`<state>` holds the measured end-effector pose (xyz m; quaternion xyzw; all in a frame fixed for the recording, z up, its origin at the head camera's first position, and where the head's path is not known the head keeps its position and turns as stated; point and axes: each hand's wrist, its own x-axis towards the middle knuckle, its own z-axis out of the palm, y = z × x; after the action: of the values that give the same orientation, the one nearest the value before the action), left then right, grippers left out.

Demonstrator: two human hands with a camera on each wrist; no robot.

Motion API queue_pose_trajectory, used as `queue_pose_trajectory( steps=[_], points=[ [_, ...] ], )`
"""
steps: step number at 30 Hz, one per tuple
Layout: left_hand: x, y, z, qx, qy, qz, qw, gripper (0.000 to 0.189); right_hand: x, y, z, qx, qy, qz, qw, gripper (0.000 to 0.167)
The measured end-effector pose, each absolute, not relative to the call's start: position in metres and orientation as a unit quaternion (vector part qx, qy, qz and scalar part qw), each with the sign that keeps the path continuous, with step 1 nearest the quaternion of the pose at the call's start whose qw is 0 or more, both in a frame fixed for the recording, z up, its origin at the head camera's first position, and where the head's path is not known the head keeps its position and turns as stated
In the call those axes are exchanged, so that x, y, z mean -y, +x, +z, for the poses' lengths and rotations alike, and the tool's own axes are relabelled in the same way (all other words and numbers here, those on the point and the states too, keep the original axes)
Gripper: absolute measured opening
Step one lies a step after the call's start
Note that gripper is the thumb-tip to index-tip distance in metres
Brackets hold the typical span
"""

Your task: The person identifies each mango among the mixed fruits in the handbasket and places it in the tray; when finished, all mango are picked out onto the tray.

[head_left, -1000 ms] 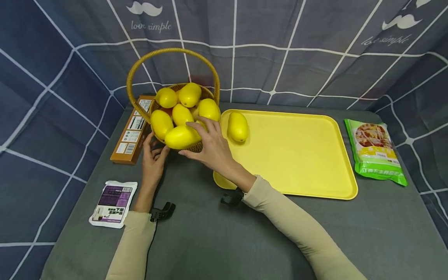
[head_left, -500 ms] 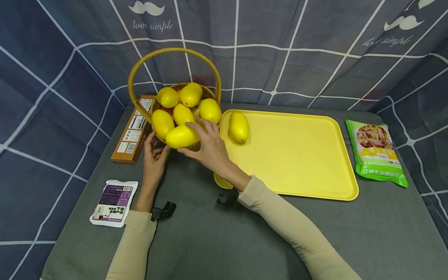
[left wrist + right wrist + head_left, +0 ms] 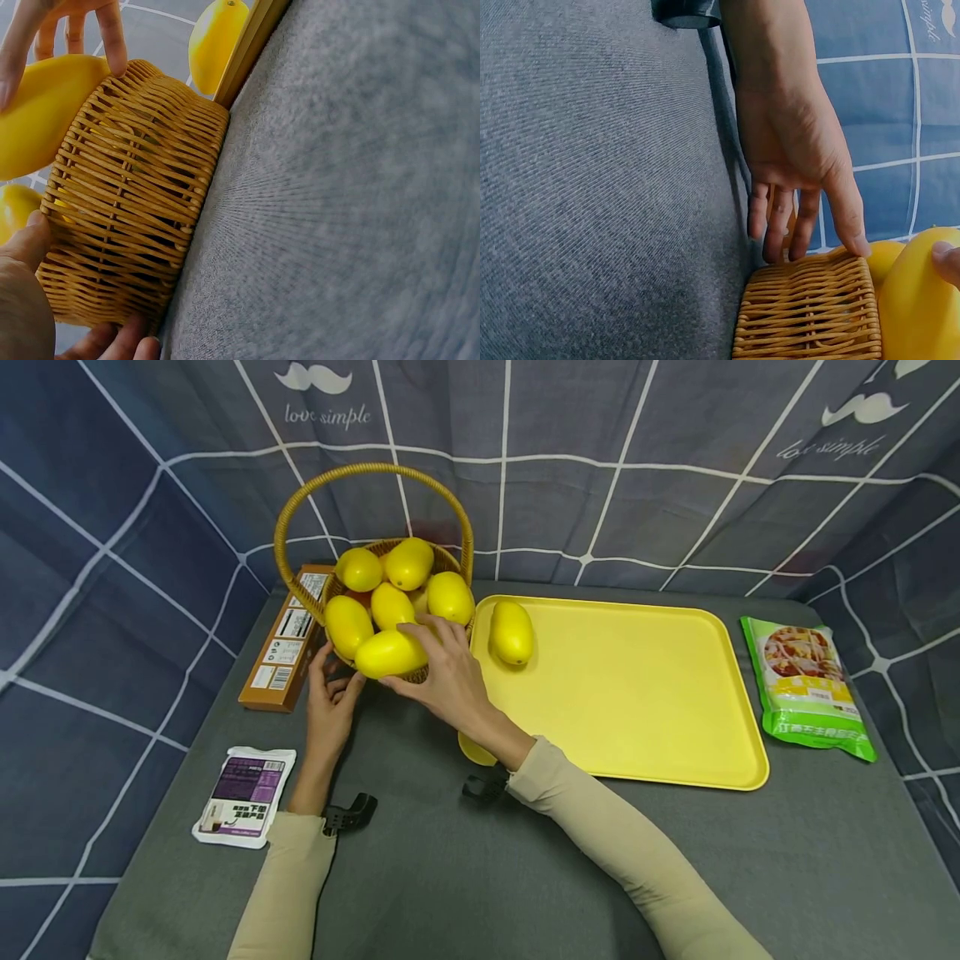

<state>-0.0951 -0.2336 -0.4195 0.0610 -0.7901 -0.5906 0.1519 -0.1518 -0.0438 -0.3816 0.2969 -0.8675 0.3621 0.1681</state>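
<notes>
Yellow mangoes fill a woven wicker basket with a tall hoop handle. My right hand holds one mango by its right end at the basket's near rim, fingers over the top and thumb below. In the left wrist view that mango lies across the rim. My left hand grips the basket's near left side. Its thumb sits on the rim, while the other fingers reach round the lower wall, as the right wrist view also shows. The basket's far side is hidden by the fruit.
A yellow tray right of the basket carries a single mango. An orange-brown box stands left of the basket, with a white and purple pouch nearer. At far right lies a green food packet. Grid-patterned curtains surround the table.
Over the last second, my right forearm shifts slightly left and the held mango settles a touch at the rim. The left hand and basket stay practically still.
</notes>
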Motion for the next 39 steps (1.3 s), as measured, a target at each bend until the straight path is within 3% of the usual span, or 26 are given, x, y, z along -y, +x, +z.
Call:
queue_pose_trajectory(
  steps=[26, 34, 39],
  points=[
    [0.232, -0.096, -0.419, 0.783, 0.07, -0.598, 0.156, 0.064, 0.002, -0.151, -0.371, 0.798, 0.366, 0.417, 0.236, 0.066],
    [0.232, -0.097, -0.42, 0.778, 0.068, -0.606, 0.155, 0.064, -0.046, -0.158, -0.375, 0.789, 0.395, 0.411, 0.229, 0.067],
    [0.233, -0.097, -0.421, 0.777, 0.074, -0.605, 0.154, 0.064, -0.069, -0.162, -0.383, 0.798, 0.41, 0.395, 0.196, 0.066]
  ],
)
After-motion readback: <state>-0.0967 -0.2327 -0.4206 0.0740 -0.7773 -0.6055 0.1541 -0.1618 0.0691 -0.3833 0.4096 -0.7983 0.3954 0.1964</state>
